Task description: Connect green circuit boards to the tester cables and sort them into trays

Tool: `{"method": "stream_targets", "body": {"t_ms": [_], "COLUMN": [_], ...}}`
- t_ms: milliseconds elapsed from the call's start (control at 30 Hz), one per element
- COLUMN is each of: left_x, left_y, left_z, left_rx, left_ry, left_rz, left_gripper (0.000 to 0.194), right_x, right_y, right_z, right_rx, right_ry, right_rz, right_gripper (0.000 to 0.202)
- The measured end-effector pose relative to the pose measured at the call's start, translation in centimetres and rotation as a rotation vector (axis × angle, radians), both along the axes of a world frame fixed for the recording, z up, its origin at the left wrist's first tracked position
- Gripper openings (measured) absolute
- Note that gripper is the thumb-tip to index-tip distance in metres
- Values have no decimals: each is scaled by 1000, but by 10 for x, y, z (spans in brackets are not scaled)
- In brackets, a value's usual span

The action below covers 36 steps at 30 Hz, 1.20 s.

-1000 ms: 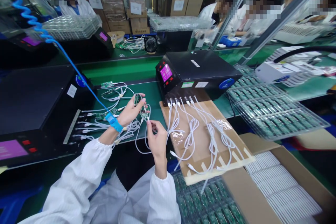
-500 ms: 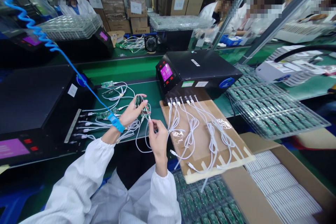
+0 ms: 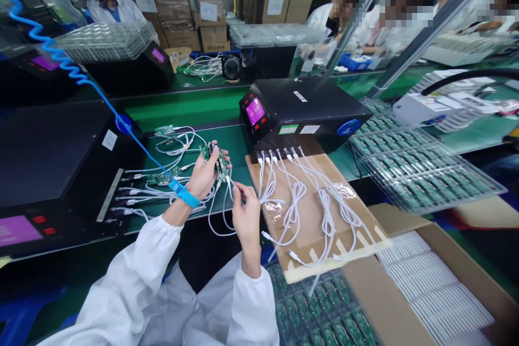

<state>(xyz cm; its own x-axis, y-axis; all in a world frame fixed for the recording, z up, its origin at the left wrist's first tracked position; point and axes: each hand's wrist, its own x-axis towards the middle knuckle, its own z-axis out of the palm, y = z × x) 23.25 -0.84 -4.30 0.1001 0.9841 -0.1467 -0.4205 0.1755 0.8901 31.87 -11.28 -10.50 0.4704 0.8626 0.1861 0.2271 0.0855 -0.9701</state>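
Observation:
My left hand (image 3: 203, 175), with a blue wrist strap (image 3: 184, 193), grips green circuit boards (image 3: 220, 165); the thumb presses on them and the fingers lie behind. A white plug (image 3: 228, 179) sits at the lower end of one board. Just below it, my right hand (image 3: 246, 216) is closed in a pinch on the white cable (image 3: 232, 188). More white cables (image 3: 205, 203) and a circuit board (image 3: 160, 178) lie on the green bench behind my left hand.
Black testers stand at left (image 3: 52, 173) and centre (image 3: 308, 108). Bundled cables lie on a cardboard sheet (image 3: 312, 173) to the right. Trays of boards (image 3: 425, 167), an open carton (image 3: 365, 292) and the coiled blue cord (image 3: 52, 48) are around me. Co-workers sit across the bench.
My left hand has turned, so the boards face up more and show more fully. The right hand has moved slightly down from the plug onto the cable.

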Motion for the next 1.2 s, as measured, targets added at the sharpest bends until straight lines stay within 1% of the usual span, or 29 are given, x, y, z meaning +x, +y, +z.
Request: {"method": "stream_targets", "body": {"t_ms": [100,200,367,467,633,733,933,1100,1200], "left_x": [5,9,16,20,25,26,26,25,23], "left_y": [-2,-5,-13,-18,-27,-29,-30,-29,-28], "left_z": [0,-2,-4,-5,-3,-1,-3,-6,-5], "left_rx": [-21,-63,-109,-126,-135,-138,-132,-130,-144], "left_ry": [-90,-133,-114,-93,-64,-56,-45,-56,-57], "left_rz": [1,-38,-113,-148,-194,-211,-220,-246,-271], "left_gripper": [33,33,37,41,43,48,51,57,57], "right_x": [0,0,0,0,-1,1,4,5,6], "right_y": [3,9,19,23,25,27,29,30,31], "right_z": [-1,4,13,16,17,15,9,7,6], "right_rx": [-24,10,124,185,233,243,180,204,220], "right_ry": [62,161,258,301,362,328,161,92,52], "right_rz": [-100,-123,-143,-173,-236,-240,-276,-280,-280], "right_gripper": [36,40,34,32,33,35,37,34,31]}}
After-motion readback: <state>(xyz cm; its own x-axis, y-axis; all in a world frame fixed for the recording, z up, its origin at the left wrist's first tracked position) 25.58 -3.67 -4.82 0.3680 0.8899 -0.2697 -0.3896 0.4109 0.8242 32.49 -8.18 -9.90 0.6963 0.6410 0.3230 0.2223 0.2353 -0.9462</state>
